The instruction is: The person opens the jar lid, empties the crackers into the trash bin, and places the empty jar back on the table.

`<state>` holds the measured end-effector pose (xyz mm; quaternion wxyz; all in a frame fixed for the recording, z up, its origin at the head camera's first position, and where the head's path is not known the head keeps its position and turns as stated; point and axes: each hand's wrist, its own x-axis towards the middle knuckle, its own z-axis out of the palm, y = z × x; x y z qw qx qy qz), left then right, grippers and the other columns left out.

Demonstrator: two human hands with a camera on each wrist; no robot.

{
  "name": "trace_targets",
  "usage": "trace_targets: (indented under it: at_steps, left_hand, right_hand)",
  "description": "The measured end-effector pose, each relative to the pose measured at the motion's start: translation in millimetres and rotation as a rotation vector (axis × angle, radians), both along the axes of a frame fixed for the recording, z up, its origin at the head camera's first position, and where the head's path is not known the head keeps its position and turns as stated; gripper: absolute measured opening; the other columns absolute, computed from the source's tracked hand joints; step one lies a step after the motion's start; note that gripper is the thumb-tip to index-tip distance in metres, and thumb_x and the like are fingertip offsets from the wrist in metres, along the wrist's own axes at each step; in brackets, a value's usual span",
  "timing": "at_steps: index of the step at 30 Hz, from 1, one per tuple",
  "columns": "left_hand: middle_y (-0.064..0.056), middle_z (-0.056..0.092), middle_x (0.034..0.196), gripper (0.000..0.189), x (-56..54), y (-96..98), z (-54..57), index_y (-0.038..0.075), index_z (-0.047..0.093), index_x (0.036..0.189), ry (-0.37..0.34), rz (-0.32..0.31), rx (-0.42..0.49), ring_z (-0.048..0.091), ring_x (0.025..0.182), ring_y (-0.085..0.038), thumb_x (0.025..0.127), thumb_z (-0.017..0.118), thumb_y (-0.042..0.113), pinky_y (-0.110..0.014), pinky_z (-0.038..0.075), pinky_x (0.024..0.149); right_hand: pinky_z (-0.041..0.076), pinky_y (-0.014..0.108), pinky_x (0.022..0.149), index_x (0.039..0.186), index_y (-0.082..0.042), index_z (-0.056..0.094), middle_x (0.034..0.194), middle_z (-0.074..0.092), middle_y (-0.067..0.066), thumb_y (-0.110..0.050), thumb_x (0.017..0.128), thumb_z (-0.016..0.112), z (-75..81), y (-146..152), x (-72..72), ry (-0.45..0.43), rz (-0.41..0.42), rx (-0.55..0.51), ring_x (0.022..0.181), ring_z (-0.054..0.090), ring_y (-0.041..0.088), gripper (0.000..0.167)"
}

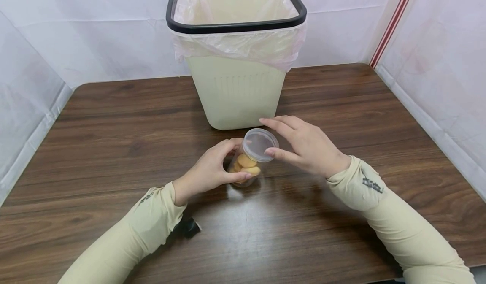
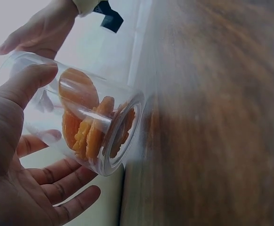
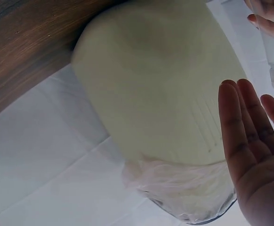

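A clear plastic jar (image 2: pixel 83 125) holds several golden-brown biscuits (image 2: pixel 95 134) near its base. My left hand (image 1: pixel 209 166) grips the jar round its side, thumb on the near side and fingers behind. The jar's translucent lid (image 1: pixel 261 144) is on top, tilted toward the right. Close by the lid, my right hand (image 1: pixel 303 142) is spread, its thumb at the lid's edge and its fingers reaching past the far side. In the right wrist view, the right fingers (image 3: pixel 233 117) look straight and hold nothing, with part of the jar beyond them.
Behind the jar stands a pale green bin (image 1: pixel 239 90) with a black rim (image 1: pixel 235 27) and a pinkish liner (image 1: pixel 243 47). Below the left forearm is a small black object (image 1: pixel 191 228). White sheeting (image 1: pixel 114 43) surrounds the brown wooden table (image 1: pixel 133 123).
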<state>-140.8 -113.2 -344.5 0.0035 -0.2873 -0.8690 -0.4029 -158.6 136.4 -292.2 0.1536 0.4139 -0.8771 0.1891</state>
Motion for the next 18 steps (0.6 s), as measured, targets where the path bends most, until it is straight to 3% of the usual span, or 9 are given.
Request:
trace_targets:
  at_steps: [5,13,15,18]
  left_hand:
    - [-0.002,0.062,0.112,0.066,0.0,0.6,-0.3,0.01,0.052,0.131,0.006,0.009,-0.014,0.057,0.106,-0.015,0.075,0.082,0.028,-0.035,0.048,0.098]
    - [-0.003,0.061,0.112,0.066,2.0,2.1,1.1,0.01,0.052,0.131,0.02,0.018,-0.033,0.056,0.105,-0.015,0.075,0.082,0.03,-0.036,0.048,0.095]
    - [-0.002,0.061,0.113,0.066,3.0,2.5,1.8,0.011,0.052,0.131,0.019,0.021,-0.037,0.056,0.105,-0.015,0.075,0.082,0.031,-0.035,0.048,0.095]
    - [-0.002,0.06,0.112,0.065,4.3,3.5,3.2,0.012,0.053,0.13,0.017,0.023,-0.037,0.056,0.104,-0.014,0.075,0.082,0.032,-0.035,0.049,0.094]
  right_hand:
    - [0.054,0.041,0.085,0.132,-0.01,0.057,0.116,0.062,0.01,-0.073,0.091,0.025,-1.1,-4.0,1.7,0.091,-0.027,-0.022,0.106,0.061,0.024,0.081]
    - [0.055,0.038,0.076,0.122,-0.009,0.063,0.106,0.063,0.01,-0.072,0.09,0.03,-4.8,-8.9,3.6,0.181,-0.036,-0.065,0.095,0.062,0.023,0.079]
    - [0.055,0.037,0.074,0.121,-0.009,0.064,0.104,0.063,0.01,-0.073,0.088,0.033,-5.9,-9.8,4.4,0.208,-0.035,-0.074,0.093,0.062,0.023,0.079]
    - [0.055,0.035,0.071,0.118,-0.008,0.066,0.101,0.063,0.009,-0.071,0.084,0.05,-7.0,-10.8,5.4,0.24,-0.023,-0.082,0.09,0.062,0.022,0.072]
